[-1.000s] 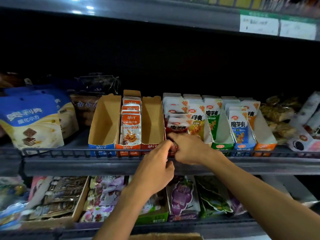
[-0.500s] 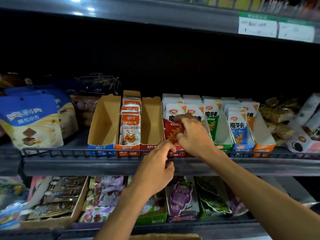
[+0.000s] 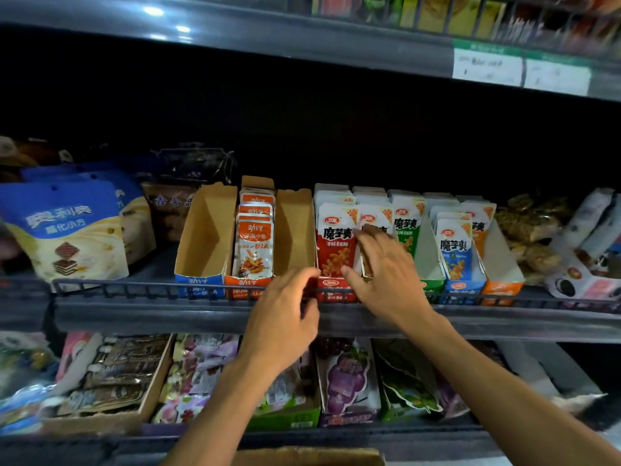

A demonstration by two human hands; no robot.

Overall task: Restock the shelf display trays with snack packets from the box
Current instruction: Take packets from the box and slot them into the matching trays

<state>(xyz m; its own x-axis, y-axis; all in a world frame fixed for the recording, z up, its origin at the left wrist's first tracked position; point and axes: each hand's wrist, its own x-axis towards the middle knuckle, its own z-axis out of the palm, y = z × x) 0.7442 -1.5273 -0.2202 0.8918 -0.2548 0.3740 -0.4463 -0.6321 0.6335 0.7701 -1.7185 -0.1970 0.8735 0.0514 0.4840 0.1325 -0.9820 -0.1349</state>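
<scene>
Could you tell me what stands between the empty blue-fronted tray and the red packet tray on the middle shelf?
In the head view, the orange tray of fish-snack packets and an empty brown tray stand between them.

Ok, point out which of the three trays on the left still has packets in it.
The orange-fronted middle tray, holding a row of orange packets. The blue-fronted tray and the right one show only bare cardboard.

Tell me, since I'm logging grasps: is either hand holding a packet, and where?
Neither: right hand is open against the packets; left hand is empty.
</scene>
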